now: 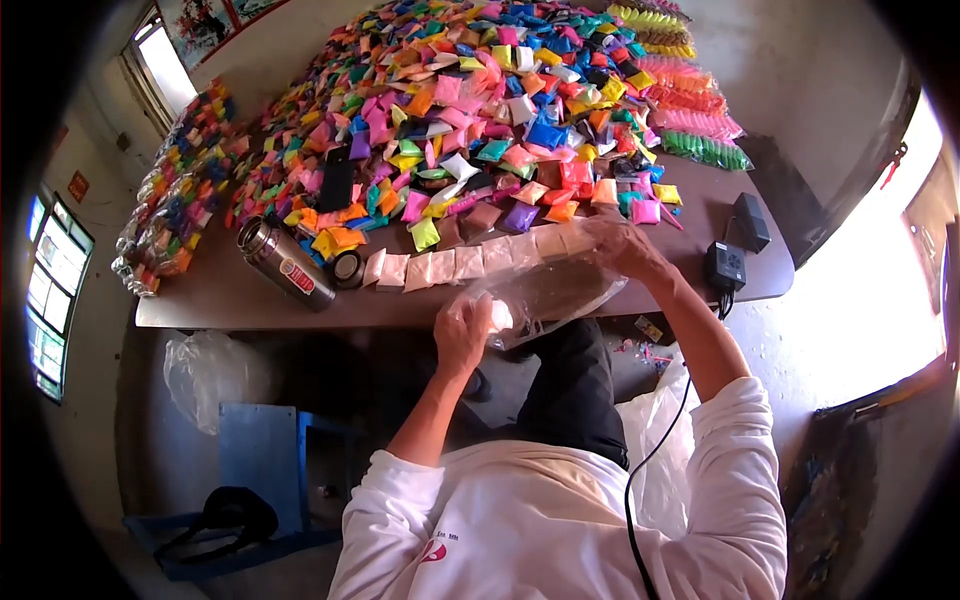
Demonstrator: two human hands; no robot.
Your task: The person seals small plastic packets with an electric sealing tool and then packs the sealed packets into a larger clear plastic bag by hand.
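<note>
A clear plastic bag [565,295] stretches between my two hands over the table's front edge. My left hand [462,335] is closed on the bag's left end, where a white packet [501,316] shows beside the fingers. My right hand [632,252] is closed at the bag's upper right edge; its fingertips are partly hidden. Behind the bag, a row of pale pink and peach packets [468,263] lies side by side on the table, its right end close to my right hand.
A large heap of colourful packets [500,110] covers the back of the table [220,312]. A steel flask [285,262] and its lid [348,268] stand front left. Black power adapters [725,265] lie right. Strips of bagged packets [705,150] lie back right. A blue chair [258,460] stands below left.
</note>
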